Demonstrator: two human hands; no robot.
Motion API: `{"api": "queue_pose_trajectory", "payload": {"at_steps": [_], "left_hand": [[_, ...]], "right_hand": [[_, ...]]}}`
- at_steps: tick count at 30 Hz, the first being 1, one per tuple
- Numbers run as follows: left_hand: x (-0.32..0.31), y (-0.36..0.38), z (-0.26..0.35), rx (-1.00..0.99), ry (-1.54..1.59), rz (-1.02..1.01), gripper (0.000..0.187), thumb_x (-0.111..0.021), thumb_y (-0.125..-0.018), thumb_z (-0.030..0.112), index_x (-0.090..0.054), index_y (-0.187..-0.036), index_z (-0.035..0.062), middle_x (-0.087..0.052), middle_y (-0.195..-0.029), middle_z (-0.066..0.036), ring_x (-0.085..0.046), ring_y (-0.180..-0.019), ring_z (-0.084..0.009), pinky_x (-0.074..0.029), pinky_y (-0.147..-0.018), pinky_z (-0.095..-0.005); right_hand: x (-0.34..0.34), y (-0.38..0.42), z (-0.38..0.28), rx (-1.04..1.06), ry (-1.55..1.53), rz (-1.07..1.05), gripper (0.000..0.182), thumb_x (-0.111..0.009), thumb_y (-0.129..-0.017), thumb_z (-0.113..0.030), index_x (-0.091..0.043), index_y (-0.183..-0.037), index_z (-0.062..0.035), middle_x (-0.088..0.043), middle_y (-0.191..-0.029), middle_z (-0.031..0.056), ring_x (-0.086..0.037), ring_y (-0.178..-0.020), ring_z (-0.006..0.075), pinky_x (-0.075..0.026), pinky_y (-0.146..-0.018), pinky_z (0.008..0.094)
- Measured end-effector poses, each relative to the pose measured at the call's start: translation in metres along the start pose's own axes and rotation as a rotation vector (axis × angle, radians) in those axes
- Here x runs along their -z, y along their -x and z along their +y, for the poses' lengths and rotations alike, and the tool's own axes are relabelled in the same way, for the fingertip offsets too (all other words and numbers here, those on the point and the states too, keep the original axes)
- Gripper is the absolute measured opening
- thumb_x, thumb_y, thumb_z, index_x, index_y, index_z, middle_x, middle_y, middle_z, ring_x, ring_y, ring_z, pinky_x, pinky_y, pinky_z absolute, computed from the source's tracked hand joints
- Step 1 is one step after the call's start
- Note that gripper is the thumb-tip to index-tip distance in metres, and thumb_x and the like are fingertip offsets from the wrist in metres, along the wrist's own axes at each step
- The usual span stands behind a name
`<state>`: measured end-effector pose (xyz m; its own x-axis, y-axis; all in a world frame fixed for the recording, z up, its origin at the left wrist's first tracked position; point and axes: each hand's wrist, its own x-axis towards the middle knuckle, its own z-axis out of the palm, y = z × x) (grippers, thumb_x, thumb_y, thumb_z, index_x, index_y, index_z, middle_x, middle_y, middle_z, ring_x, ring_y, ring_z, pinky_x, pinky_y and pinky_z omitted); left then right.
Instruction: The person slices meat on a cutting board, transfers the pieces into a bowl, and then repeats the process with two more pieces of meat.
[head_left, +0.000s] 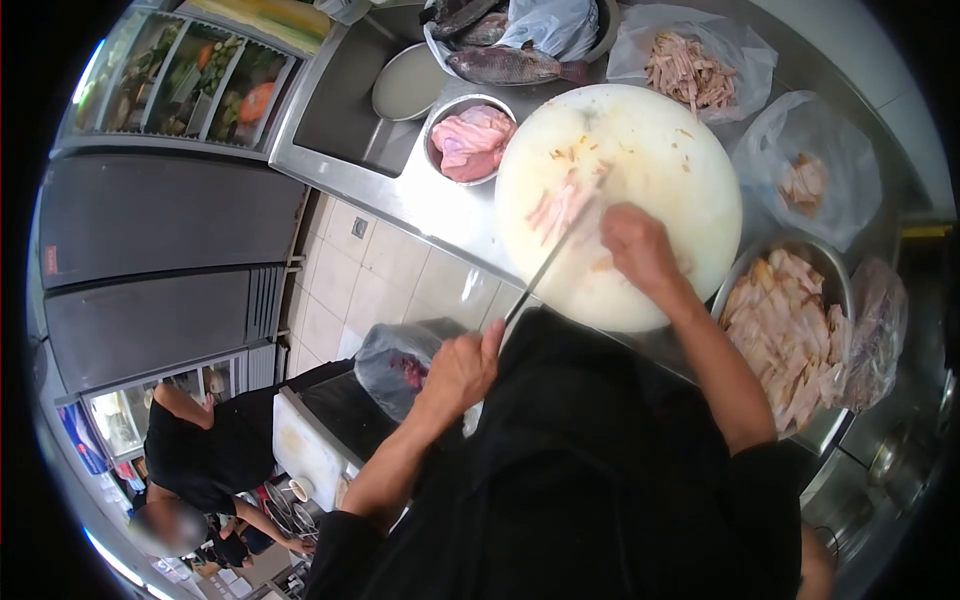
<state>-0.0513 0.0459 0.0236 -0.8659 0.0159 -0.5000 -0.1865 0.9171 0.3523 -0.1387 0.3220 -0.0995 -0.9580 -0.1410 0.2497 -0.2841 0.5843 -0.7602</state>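
My left hand (462, 372) is wrapped round the handle of a long kitchen knife (545, 262). The blade lies across a round white cutting board (700, 190), its tip blurred. Just left of the blade are thin strips of pale pink meat (555, 208) on the board. On the blade's other side, my right hand (638, 245) rests over the board with its fingers curled in. Whatever is under those fingers is hidden and smeared by motion. Small orange and brown scraps (565, 154) dot the board's far part.
A metal bowl of raw pink meat (472, 143) stands left of the board, whole fish (505, 66) behind. Bags of sliced strips (690, 72) and scraps (803, 182), plus a basin of pale meat pieces (785, 335), line the right. Lower left, a person (215, 450) works.
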Motion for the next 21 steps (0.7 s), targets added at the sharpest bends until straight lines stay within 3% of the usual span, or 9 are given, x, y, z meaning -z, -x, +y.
{"api": "queue_pose_trajectory", "payload": {"at_steps": [5, 8, 11, 14, 17, 21], "left_hand": [[0.014, 0.013, 0.001, 0.091, 0.096, -0.031, 0.067, -0.042, -0.107, 0.048, -0.066, -0.082, -0.0091, -0.063, -0.088, -0.04, -0.061, -0.094, -0.0577, -0.047, -0.087, -0.0599], [0.012, 0.021, -0.005, 0.087, 0.08, -0.081, 0.068, -0.042, -0.107, 0.048, -0.066, -0.08, -0.0091, -0.063, -0.088, -0.04, -0.061, -0.094, -0.0574, -0.047, -0.086, -0.0601], [0.007, 0.02, -0.016, 0.082, 0.004, -0.154, 0.078, -0.033, -0.107, 0.061, -0.066, -0.087, -0.0067, -0.066, -0.085, -0.035, -0.064, -0.096, -0.0543, -0.049, -0.084, -0.0546], [0.005, 0.019, -0.021, 0.066, 0.012, -0.112, 0.078, -0.034, -0.107, 0.06, -0.066, -0.085, -0.0068, -0.065, -0.085, -0.035, -0.064, -0.095, -0.0543, -0.049, -0.084, -0.0547], [0.005, 0.019, -0.022, 0.042, 0.065, -0.051, 0.06, -0.05, -0.106, 0.044, -0.065, -0.079, -0.0069, -0.064, -0.081, -0.037, -0.062, -0.086, -0.0569, -0.049, -0.081, -0.0596], [0.006, 0.023, -0.023, 0.065, 0.067, -0.062, 0.062, -0.048, -0.106, 0.047, -0.066, -0.082, -0.0069, -0.064, -0.086, -0.038, -0.062, -0.091, -0.0565, -0.049, -0.083, -0.059]], "right_hand": [[0.039, 0.009, -0.022, -0.095, 0.269, -0.278, 0.022, -0.079, -0.072, -0.009, -0.07, -0.092, -0.0045, -0.066, -0.102, 0.0101, -0.059, -0.105, 0.0309, -0.048, -0.09, 0.0431], [0.039, 0.016, -0.015, -0.107, 0.261, -0.307, 0.026, -0.08, -0.069, -0.01, -0.068, -0.091, -0.0058, -0.065, -0.099, 0.0113, -0.058, -0.105, 0.0308, -0.046, -0.09, 0.0433], [0.035, 0.012, -0.008, -0.174, 0.26, -0.375, 0.028, -0.078, -0.067, -0.007, -0.066, -0.093, -0.0054, -0.064, -0.097, 0.013, -0.059, -0.102, 0.0333, -0.047, -0.089, 0.0437], [0.035, 0.005, -0.012, -0.267, 0.218, -0.403, 0.028, -0.075, -0.067, -0.006, -0.065, -0.093, -0.0035, -0.066, -0.095, 0.0145, -0.063, -0.096, 0.0337, -0.05, -0.085, 0.041], [0.049, -0.01, -0.023, -0.456, -0.135, -0.469, 0.029, -0.075, -0.066, -0.003, -0.064, -0.092, -0.0013, -0.069, -0.093, 0.0143, -0.068, -0.09, 0.0306, -0.054, -0.08, 0.037], [0.049, -0.013, -0.008, -0.406, -0.065, -0.507, 0.03, -0.079, -0.064, -0.004, -0.067, -0.091, 0.0, -0.071, -0.087, 0.0121, -0.069, -0.083, 0.0252, -0.055, -0.077, 0.0338]]}}
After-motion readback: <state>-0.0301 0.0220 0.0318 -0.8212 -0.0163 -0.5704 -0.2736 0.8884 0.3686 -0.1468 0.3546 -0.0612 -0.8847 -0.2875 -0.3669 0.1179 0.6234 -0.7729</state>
